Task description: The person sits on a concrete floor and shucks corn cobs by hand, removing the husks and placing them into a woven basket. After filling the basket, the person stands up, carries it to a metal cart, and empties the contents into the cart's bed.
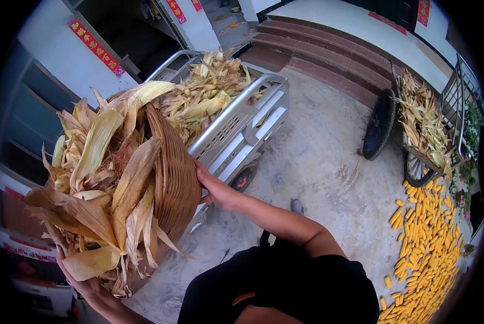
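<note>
A large wicker basket (173, 178), heaped with dry corn husks (96, 150), is held up between my two hands at the left of the head view. My left hand (82, 279) grips the basket's lower left side, its fingers partly hidden by husks. My right hand (215, 188) presses on the basket's right side, fingers partly out of sight behind it. Just beyond the basket stands the metal cargo bed (236, 115) of a vehicle, which holds more husks (209, 89). The basket overlaps the near part of the bed in view; whether they touch I cannot tell.
Reddish stone steps (327, 52) rise behind the bed. At the right, a cart with a spoked wheel (418, 172) carries husks (422, 121), beside a dark tyre (381, 125). Husked yellow corn cobs (428, 251) cover the concrete ground at the lower right. A white wall with red banners (96, 48) stands upper left.
</note>
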### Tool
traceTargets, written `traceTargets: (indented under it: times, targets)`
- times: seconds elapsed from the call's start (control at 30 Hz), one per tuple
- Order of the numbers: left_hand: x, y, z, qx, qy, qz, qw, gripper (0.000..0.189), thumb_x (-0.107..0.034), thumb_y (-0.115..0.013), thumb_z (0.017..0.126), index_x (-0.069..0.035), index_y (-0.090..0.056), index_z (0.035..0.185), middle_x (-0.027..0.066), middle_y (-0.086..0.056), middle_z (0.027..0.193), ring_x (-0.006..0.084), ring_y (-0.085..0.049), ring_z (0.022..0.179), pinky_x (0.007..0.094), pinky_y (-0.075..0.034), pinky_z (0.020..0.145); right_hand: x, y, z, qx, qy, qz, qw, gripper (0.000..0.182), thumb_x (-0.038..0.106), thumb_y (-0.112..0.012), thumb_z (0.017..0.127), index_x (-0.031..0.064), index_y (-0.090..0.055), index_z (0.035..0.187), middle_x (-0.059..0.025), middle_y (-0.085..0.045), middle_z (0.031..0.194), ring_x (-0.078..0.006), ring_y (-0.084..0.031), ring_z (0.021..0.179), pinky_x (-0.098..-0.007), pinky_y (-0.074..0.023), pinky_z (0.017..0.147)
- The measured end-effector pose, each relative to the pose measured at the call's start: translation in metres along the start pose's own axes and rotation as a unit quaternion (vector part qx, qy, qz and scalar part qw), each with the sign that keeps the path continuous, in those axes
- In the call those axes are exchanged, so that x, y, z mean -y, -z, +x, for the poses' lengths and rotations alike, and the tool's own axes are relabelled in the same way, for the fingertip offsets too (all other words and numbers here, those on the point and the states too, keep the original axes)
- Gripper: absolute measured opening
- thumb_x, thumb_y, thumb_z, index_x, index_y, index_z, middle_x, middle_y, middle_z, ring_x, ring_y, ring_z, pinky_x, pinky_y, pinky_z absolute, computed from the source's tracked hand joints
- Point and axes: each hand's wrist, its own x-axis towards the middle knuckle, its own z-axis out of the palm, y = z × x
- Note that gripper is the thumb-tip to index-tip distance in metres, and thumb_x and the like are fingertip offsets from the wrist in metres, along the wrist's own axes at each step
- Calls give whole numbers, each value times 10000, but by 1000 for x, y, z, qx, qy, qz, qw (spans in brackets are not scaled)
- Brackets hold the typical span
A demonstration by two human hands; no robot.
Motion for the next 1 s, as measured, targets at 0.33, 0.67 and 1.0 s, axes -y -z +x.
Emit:
traceTargets:
  times: [0.33,0.67,1.0]
  targets:
    - [20,-102,-4,-183,31,120,975,427,-423,-568,957,-75,-585,1202,41,-634,1043,167,-591,983,317,-459,880,7,95,186,243,-107,-274,925,674,547,-229,1036,102,-201,1541,-162,-374,1533,-293,-363,1405,-433,-381,1078]
    - [35,-173,9,-299,94,276,908,539,-298,-636,918,-28,-479,1358,87,-599,1177,186,-611,1001,330,-510,821,1,108,259,384,-236,-141,881,432,236,-376,1063,-8,-400,1419,-143,-584,1292,-214,-618,1105,-337,-521,953]
    - [19,-228,77,-379,109,385,834,476,-346,-660,911,-41,-559,1263,13,-593,940,109,-535,807,274,-455,716,92,122,361,269,-45,-173,946,250,163,-592,986,-13,-582,1163,-63,-667,1047,-136,-621,963,-284,-501,861]
